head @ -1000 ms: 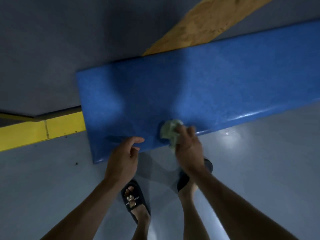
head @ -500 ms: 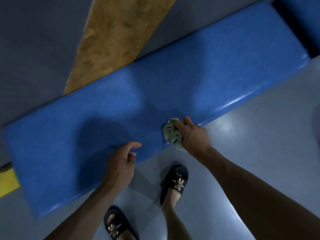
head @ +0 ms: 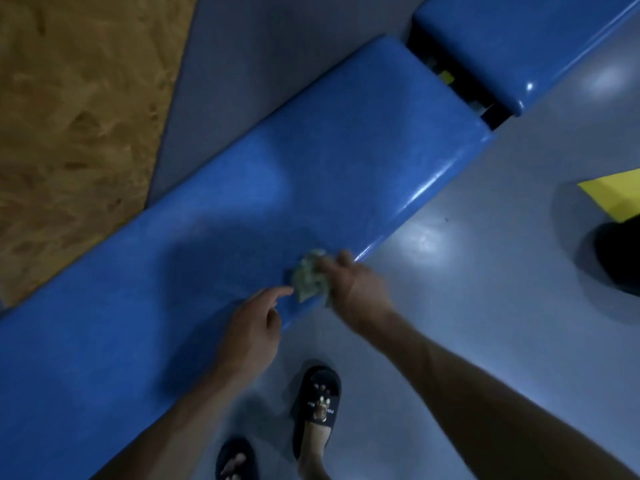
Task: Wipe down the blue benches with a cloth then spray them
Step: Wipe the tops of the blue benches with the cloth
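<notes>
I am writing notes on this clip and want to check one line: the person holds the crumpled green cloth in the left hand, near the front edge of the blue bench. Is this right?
Not quite. The head view shows the crumpled green cloth in the right hand, not the left. The left hand holds nothing, one finger pointing toward the cloth. The rest stands: the cloth is near the front edge of the blue bench.

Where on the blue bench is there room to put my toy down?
The blue bench is bare between the cloth and its rounded end by the gap. It is crowded near the front edge, where the right hand grips the cloth beside the left hand.
</notes>
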